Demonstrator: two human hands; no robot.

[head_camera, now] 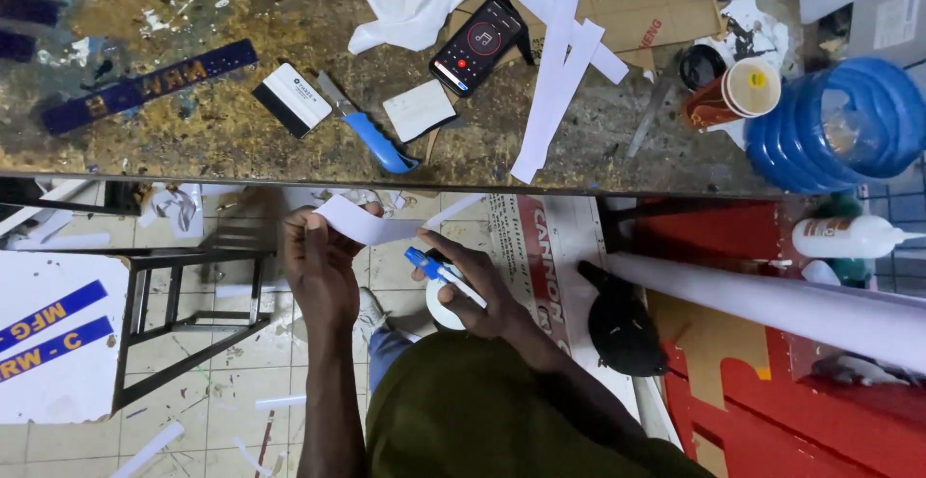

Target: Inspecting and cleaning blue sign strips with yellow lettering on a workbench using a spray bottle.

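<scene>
Below the workbench's [289,150] near edge, your left hand [323,271] pinched the white paper strip [362,219] taut; your right hand [477,290] gripped a blue cutter [429,268] and tape roll [444,306], blade ready.

There is only one view, from the camera on the person's head. It looks almost straight down, quite near, at the front edge of the desk [289,164] and the floor [231,391] below it.
</scene>
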